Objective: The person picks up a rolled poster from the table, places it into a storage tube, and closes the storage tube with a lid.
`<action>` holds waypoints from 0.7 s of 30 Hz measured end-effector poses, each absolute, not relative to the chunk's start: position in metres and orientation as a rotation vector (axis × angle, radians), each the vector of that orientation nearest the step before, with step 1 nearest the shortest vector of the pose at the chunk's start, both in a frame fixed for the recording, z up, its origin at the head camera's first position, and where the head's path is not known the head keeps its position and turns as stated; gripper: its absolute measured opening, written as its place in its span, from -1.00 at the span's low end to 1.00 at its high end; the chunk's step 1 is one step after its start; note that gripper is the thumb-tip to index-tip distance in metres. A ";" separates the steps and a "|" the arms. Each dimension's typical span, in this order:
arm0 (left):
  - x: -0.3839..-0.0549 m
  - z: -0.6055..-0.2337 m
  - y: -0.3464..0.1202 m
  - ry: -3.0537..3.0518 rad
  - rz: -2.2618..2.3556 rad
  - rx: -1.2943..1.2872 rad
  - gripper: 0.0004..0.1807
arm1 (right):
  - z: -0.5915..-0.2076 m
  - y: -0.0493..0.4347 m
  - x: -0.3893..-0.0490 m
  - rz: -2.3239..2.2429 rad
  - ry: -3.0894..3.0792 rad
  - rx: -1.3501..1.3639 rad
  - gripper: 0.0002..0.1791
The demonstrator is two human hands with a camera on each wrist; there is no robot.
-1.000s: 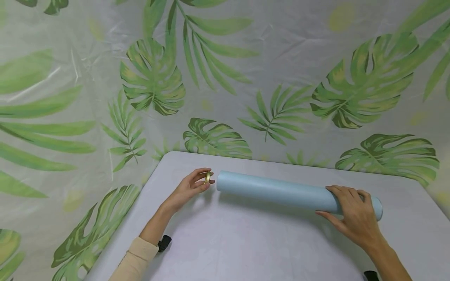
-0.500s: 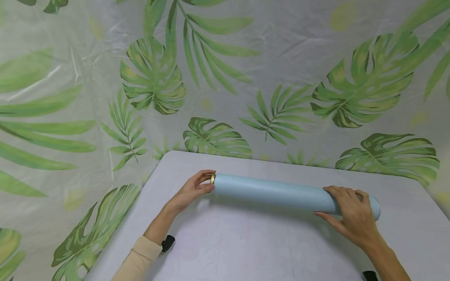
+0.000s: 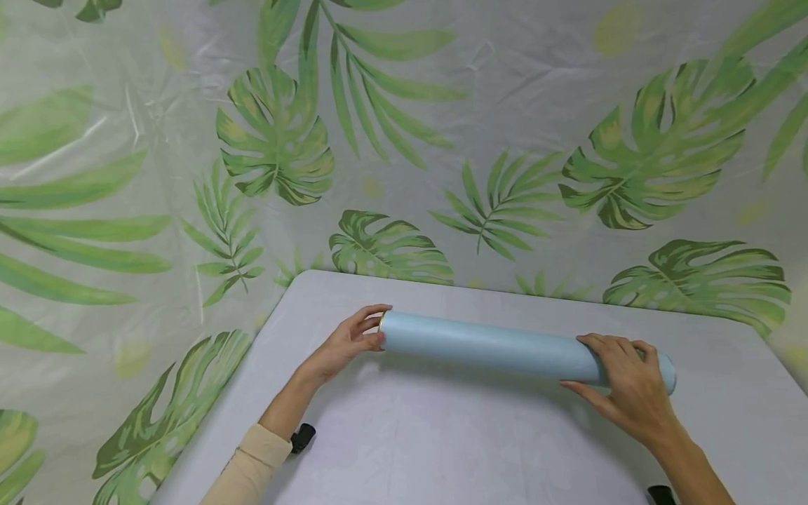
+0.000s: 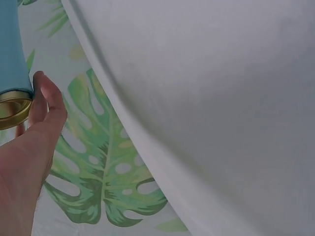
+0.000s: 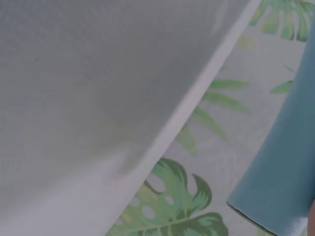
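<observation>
A long light blue tube point(image 3: 480, 344) is held above the white table, its right end slightly lower than its left. My right hand point(image 3: 631, 393) grips it near the right end, fingers over the top and thumb below. At the left end, my left hand point(image 3: 344, 347) holds a gold ring-like cap point(image 4: 15, 109) between fingers and thumb. The cap sits against the tube's mouth, with only a thin gold rim visible from the head. In the right wrist view the tube point(image 5: 280, 162) shows its other end; the right hand is almost wholly out of that view.
The white table point(image 3: 454, 435) lies under both hands. Behind it hangs a leaf-patterned sheet point(image 3: 391, 168). A black object point(image 3: 303, 438) shows by the left forearm, and another black piece point(image 3: 661, 494) by the right wrist.
The left hand has moved right and brought the gold cap to the tube's end; less of the cap shows now. The tube has shifted slightly left with the right hand.
</observation>
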State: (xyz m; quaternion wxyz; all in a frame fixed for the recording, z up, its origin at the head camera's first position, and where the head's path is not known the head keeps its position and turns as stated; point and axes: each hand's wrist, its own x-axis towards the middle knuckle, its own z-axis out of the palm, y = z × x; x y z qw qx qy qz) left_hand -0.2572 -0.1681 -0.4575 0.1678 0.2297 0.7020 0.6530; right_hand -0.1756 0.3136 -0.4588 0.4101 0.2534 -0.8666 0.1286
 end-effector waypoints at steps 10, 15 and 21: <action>-0.258 -0.461 -0.176 1.943 1.772 0.730 -0.32 | -0.459 0.319 -0.178 0.332 -2.278 0.673 0.06; -0.260 -0.463 -0.179 1.900 1.764 0.778 -0.30 | -0.460 0.323 -0.178 0.375 -2.313 0.717 -0.10; -0.260 -0.462 -0.179 1.904 1.816 0.767 -0.33 | -0.460 0.324 -0.178 0.333 -2.313 0.734 -0.10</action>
